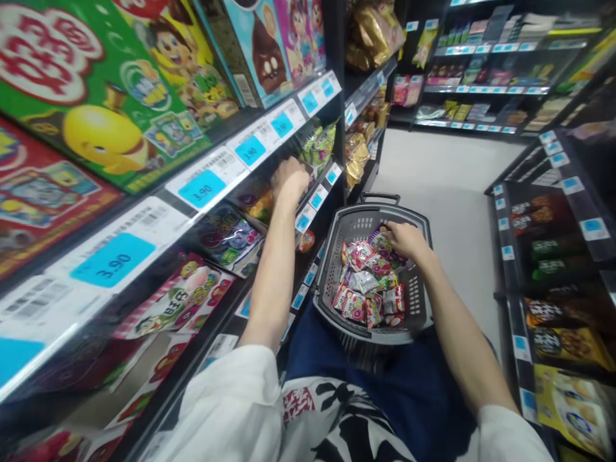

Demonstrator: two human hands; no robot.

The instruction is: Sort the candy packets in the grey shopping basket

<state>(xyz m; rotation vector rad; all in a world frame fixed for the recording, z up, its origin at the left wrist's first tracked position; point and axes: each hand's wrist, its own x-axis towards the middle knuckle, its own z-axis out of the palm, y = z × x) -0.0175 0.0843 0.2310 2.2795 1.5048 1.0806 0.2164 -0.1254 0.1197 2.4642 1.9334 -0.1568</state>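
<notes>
My left hand point(290, 179) reaches into the lower shelf among bagged sweets, its fingers curled down. What the fingertips hold, if anything, is hidden behind the hand. Green candy bags point(318, 146) stand just beyond it, and a dark purple candy bag with grapes or berries on it point(228, 234) lies on the near side. Over the grey shopping basket point(419, 218), my right hand point(407, 240) has its fingers closed at the edge of a purple candy packet point(380, 242). Several small red, white and purple candy packets point(366, 282) are heaped in the basket.
A shelf edge with price tags point(250, 151) runs above my left forearm, carrying large green and red snack boxes point(158, 83). Gold-wrapped packages point(357, 154) sit farther along. A rack of snack bags point(568, 346) stands on the right; pale floor point(447, 167) lies between.
</notes>
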